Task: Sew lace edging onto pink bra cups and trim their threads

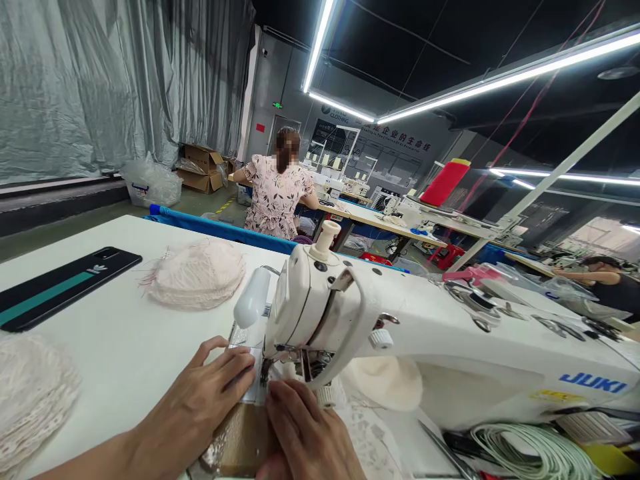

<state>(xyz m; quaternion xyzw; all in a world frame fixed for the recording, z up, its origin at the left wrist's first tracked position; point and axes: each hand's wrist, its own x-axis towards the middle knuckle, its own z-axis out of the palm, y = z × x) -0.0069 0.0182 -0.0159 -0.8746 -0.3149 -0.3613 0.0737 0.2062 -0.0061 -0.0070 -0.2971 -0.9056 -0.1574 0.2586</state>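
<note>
A white sewing machine fills the right half of the head view. My left hand rests flat on the metal plate left of the needle area, fingers stretched out and holding nothing visible. Close to the presser foot, my right hand has its fingers bent and pressed together at the edge of white lace fabric. Its fingertips are partly hidden, and so is the needle. Behind the needle, under the machine arm, lies a cream rounded cup-shaped piece.
Stacks of pale lace pieces lie at the table's back and left edge. A dark phone lies between them. Coiled pale green cord and metal tweezers sit at front right. A co-worker sits ahead, facing away.
</note>
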